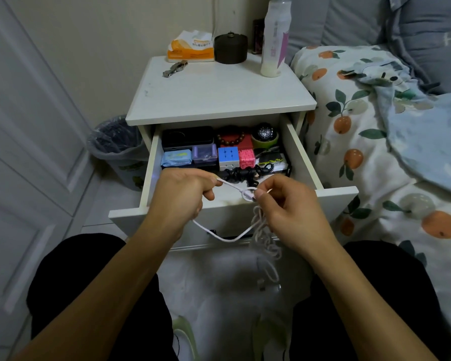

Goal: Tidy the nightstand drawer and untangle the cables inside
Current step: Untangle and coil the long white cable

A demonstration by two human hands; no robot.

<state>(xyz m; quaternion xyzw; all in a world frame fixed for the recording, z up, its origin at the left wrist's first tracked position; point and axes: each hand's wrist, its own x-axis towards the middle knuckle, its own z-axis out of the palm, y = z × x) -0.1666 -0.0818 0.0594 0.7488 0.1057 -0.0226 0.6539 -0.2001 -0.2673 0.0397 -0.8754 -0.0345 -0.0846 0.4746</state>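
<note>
Far left, a lined waste bin (116, 142) stands on the floor beside the white nightstand (219, 97), whose drawer (305, 162) is pulled open. Inside it, from the left: a blue packet (176, 157), a purple box (205, 154), a blue puzzle cube (228, 155), a pink cube (246, 158), and what looks like a coiled black cable (248, 173) toward the front, hard to make out. Over the drawer front, the left hand (180, 196) grips a white cable (219, 237), fingers curled round it; the cable crosses to the right hand (289, 212), which pinches it at a small loop (249, 193), the tangled rest hanging below. Right of it all, the bed's orange-print duvet (362, 157).
</note>
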